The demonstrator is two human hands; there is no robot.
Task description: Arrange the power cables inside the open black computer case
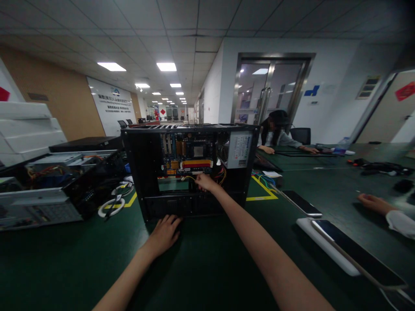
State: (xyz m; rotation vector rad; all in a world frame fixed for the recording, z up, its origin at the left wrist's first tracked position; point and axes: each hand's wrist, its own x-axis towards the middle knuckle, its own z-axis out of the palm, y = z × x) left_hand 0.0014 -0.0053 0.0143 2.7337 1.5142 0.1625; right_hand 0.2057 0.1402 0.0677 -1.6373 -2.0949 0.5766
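Note:
An opened black computer case [139, 172] stands in front of me with its insides facing me. Inside it are a motherboard [177, 149] with yellow and red slots and, at upper right, a silver power supply [240, 149]. My right hand [205, 183] reaches into the case, its fingers pinched on a thin yellow cable [191, 177]. The cable's pale connector sticks out to the left, below the board. Behind that hand a bundle of coloured wires [221, 176] hangs from the power supply. My left hand [166, 233] lies on the table, fingers spread, fingertips at the case's lower edge.
More opened computer cases [42, 207] lie at left beside coiled white cables [112, 206]. Phones [356, 250] and a white box [327, 246] lie at right on the green table [207, 276]. Another person [275, 134] sits across; someone else's hand [376, 203] rests at far right.

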